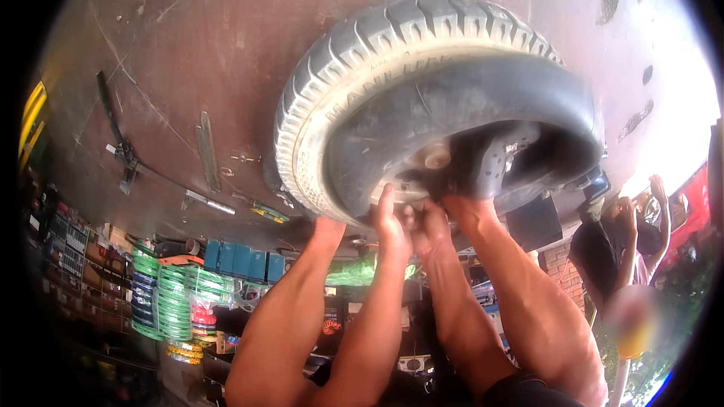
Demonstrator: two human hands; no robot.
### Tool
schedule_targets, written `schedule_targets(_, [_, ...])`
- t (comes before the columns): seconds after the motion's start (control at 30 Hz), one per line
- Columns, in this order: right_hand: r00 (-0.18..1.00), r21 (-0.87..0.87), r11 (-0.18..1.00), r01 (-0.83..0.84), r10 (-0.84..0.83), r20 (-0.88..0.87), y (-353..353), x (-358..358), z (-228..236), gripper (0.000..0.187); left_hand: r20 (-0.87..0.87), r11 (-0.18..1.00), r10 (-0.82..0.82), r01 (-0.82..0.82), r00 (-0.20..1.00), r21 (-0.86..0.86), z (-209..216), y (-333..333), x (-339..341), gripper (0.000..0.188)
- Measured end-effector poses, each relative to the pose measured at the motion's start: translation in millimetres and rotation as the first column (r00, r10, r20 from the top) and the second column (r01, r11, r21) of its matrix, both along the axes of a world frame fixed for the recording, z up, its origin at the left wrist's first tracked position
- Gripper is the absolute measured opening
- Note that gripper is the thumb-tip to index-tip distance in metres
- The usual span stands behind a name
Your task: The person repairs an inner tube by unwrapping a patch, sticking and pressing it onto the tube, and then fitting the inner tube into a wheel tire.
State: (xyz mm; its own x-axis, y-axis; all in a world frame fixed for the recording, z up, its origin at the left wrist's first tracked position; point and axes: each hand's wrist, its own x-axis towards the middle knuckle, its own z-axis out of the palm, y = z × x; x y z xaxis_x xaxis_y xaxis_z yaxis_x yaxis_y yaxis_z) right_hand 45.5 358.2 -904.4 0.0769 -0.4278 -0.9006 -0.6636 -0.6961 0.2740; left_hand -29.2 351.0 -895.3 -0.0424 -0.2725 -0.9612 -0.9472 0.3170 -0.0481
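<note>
A tyre with a grey, dusty sidewall and chunky tread lies in front of me. A black inner tube bulges out over it, its right side lying beyond the tyre's edge. At the near edge, my left hand has one finger stretched up toward a light metal part with holes. Close beside it, my right hand has its fingers curled in; whatever they hold is hidden. My right foot, in a grey sandal with holes, is inside the tube's ring. My bare legs flank both forearms.
A long dark metal tool, a flat tyre lever, a silver-ended rod and a yellow-green handled tool lie left on the brown floor. Coiled green hoses and blue boxes are lower left. Another person is at right.
</note>
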Motion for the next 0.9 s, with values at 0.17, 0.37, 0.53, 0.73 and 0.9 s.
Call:
schedule_targets(0.17, [0.999,0.022,1.0,-0.017,0.016,0.05,25.4,21.4,-34.1,0.016,0.012,0.997,0.016,-0.017,1.0,0.075,-44.3,30.8,24.7,0.03])
schedule_targets(0.37, [0.996,0.103,0.994,-0.024,0.015,0.088,39.9,69.2,-70.3,0.016,0.046,0.997,0.02,-0.023,0.999,0.073,-33.7,17.3,34.4,0.032])
schedule_targets(0.53, [0.998,0.075,0.997,-0.023,0.019,0.057,7.0,78.1,-30.1,0.015,0.08,0.993,0.095,-0.1,0.992,0.069,-19.9,-3.1,45.5,0.034])
schedule_targets(0.73, [0.992,0.052,0.992,-0.114,0.111,0.055,0.8,54.1,39.9,0.015,0.084,0.993,0.022,-0.032,0.996,0.114,23.9,2.2,56.7,0.037])
schedule_targets(0.9, [0.991,0.06,0.991,-0.119,0.114,0.071,7.2,27.7,82.1,0.015,0.108,0.993,0.085,-0.076,0.99,-0.088,75.7,19.1,24.3,0.047])
